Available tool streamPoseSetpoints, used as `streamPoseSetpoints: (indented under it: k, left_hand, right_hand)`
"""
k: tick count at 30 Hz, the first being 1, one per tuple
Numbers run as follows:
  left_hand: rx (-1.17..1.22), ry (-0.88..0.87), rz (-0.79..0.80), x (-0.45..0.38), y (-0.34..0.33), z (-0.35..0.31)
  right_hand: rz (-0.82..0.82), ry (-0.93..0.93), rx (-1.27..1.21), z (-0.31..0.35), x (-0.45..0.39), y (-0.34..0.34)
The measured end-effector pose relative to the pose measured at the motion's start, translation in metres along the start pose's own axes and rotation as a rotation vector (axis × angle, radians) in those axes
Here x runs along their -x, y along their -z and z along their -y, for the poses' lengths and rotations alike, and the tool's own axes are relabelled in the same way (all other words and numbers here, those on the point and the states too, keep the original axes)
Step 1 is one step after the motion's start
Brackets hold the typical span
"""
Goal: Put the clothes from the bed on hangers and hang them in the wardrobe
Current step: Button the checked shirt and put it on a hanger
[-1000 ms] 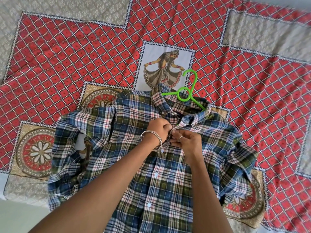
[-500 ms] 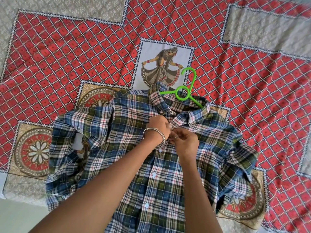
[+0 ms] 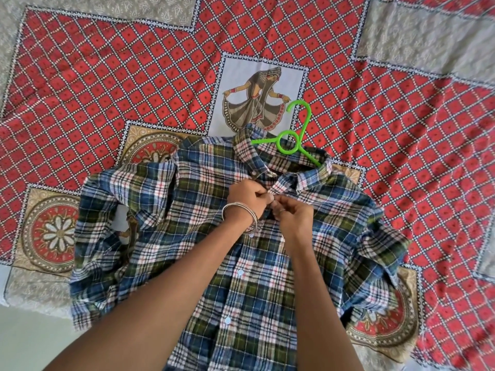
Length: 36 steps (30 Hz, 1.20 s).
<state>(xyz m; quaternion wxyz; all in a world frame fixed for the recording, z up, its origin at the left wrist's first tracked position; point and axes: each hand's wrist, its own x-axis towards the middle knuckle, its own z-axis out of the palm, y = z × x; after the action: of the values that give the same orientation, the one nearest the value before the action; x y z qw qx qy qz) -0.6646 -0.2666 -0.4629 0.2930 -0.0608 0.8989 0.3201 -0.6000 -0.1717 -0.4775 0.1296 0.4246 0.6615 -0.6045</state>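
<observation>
A blue, green and white plaid shirt point(image 3: 166, 218) lies face up on the bed, sleeves bunched at both sides. A green plastic hanger point(image 3: 288, 141) sits inside its collar, the hook sticking out onto the bedspread. My left hand point(image 3: 247, 195), with metal bangles on the wrist, pinches the left edge of the button placket just below the collar. My right hand point(image 3: 293, 219) pinches the right edge opposite it. The fingertips of both hands meet at a button near the top of the shirt front.
The bed is covered by a red diamond-patterned bedspread point(image 3: 120, 76) with a dancer panel point(image 3: 257, 95) behind the collar. Grey quilted patches point(image 3: 428, 41) lie at the far corners. The bed's near edge and pale floor point(image 3: 32, 341) show at the lower left.
Both hands have stayed at the top of the placket, shifting slightly upward toward the collar; the fingers keep working the same button area. The shirt and hanger have not moved.
</observation>
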Motion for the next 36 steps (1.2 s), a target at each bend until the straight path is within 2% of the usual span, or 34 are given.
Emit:
streamPoseSetpoints:
  k: [4, 11, 14, 16, 19, 21, 23, 25, 28, 30, 33, 35, 36]
  left_hand:
    - [-0.027, 0.045, -0.012, -0.002, -0.002, -0.001]
    - [0.080, 0.129, -0.122, 0.005, -0.010, -0.006]
    - [0.296, 0.247, -0.092, 0.006, -0.011, -0.008]
    - [0.302, 0.252, -0.072, 0.009, -0.010, -0.006]
    - [0.133, 0.109, -0.079, 0.012, -0.011, -0.005]
    - [-0.100, -0.005, -0.086, 0.014, -0.012, -0.007]
    - [-0.291, -0.054, -0.161, 0.014, -0.009, -0.007]
    - [-0.285, -0.154, -0.285, 0.015, -0.004, -0.008]
    - [-0.403, -0.360, -0.487, 0.008, 0.003, -0.013]
    - [-0.546, -0.422, -0.377, -0.002, 0.017, -0.024]
    - [-0.759, -0.416, -0.050, -0.017, 0.034, -0.040]
    - [-0.927, -0.444, 0.051, -0.025, 0.037, -0.047]
    - [-0.918, -0.428, 0.066, -0.030, 0.038, -0.050]
  right_hand:
    - [-0.046, 0.083, 0.229, 0.003, 0.000, -0.003]
    - [-0.076, 0.048, 0.222, 0.014, 0.005, -0.002]
    - [-0.090, -0.004, 0.132, 0.012, 0.008, 0.000]
    - [-0.052, -0.021, 0.071, 0.012, 0.009, 0.001]
    - [0.051, 0.002, 0.185, 0.017, 0.007, 0.003]
    - [0.117, 0.016, 0.334, 0.022, 0.006, 0.004]
    - [0.107, 0.058, 0.468, 0.026, 0.007, 0.005]
    - [-0.048, 0.174, 0.520, 0.033, 0.010, 0.009]
    - [-0.349, 0.529, 0.575, 0.049, 0.009, 0.018]
    - [-0.401, 0.660, 0.772, 0.055, 0.000, 0.025]
    - [-0.273, 0.637, 1.057, 0.057, -0.018, 0.032]
    - [-0.201, 0.679, 1.074, 0.058, -0.028, 0.037]
    - [-0.173, 0.722, 1.030, 0.058, -0.032, 0.039]
